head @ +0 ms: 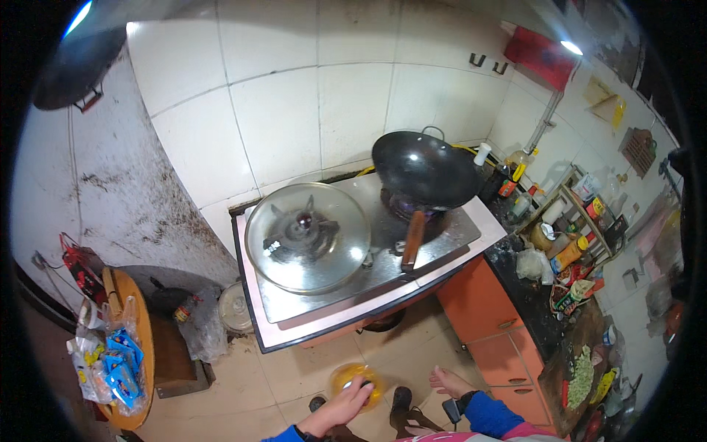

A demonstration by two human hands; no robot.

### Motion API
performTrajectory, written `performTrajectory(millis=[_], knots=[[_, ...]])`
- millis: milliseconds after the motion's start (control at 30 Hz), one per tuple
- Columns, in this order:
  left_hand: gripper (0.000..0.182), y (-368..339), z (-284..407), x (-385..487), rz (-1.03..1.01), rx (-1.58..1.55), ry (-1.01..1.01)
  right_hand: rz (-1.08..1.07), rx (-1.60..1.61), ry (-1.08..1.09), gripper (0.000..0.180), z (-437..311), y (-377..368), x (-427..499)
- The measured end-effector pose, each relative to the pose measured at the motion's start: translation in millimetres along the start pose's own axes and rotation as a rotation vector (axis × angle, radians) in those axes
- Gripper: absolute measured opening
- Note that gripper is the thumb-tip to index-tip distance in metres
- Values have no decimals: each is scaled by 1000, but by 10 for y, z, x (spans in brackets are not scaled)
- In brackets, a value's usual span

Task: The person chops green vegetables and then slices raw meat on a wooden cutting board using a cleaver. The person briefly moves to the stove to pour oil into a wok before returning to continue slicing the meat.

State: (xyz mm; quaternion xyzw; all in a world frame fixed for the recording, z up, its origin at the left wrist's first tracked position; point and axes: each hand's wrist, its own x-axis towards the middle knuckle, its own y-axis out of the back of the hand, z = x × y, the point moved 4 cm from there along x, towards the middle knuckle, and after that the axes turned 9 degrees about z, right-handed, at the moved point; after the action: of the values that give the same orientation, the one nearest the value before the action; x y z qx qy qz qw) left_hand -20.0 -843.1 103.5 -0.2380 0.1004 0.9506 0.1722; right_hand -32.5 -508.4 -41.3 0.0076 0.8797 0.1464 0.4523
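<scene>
My left hand (pixel 348 406) grips the dark cap or handle at the top of a yellow-orange see-through container of liquid (pixel 359 381), held above the floor. My right hand (pixel 448 382) is to its right, held up with its fingers apart and nothing in it. Beyond both hands stands a gas stove (pixel 386 282). A black wok (pixel 422 168) rests over its right burner, tilted, its wooden handle (pixel 413 241) pointing towards me; a bluish flame shows beneath. A large glass lid (pixel 306 265) with a dark knob lies over the left burner.
Sauce bottles (pixel 521 205) and a seasoning rack (pixel 599 221) line the right counter (pixel 519 298). Chopped green vegetables (pixel 581 378) lie on a wooden cutting board (pixel 552 381). At left, a round wooden table (pixel 144 353) holds blue packets (pixel 122 375). Orange cabinets (pixel 486 309) stand below the counter.
</scene>
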Motion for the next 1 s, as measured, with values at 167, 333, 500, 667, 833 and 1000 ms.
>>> performTrajectory(millis=[167,333,500,667,833,1000], knots=[[34,-770,1821,-14,-158,-92,-153,141,398,-330,94,249,769,315],[26,-1454,3191,154,-82,-109,-587,-408,1105,452,88,-360,1544,-22],[30,-1713,3944,755,295,229,-791,-314,1145,639,91,-932,2258,-541],[39,-1601,4169,1489,601,312,-859,-247,1032,594,99,-1439,2664,-874],[44,-1345,4269,2143,675,194,-833,-131,1065,639,97,-2138,2836,-1071],[42,-1081,4339,2517,828,-10,-809,154,800,788,90,-2806,2985,-1363]])
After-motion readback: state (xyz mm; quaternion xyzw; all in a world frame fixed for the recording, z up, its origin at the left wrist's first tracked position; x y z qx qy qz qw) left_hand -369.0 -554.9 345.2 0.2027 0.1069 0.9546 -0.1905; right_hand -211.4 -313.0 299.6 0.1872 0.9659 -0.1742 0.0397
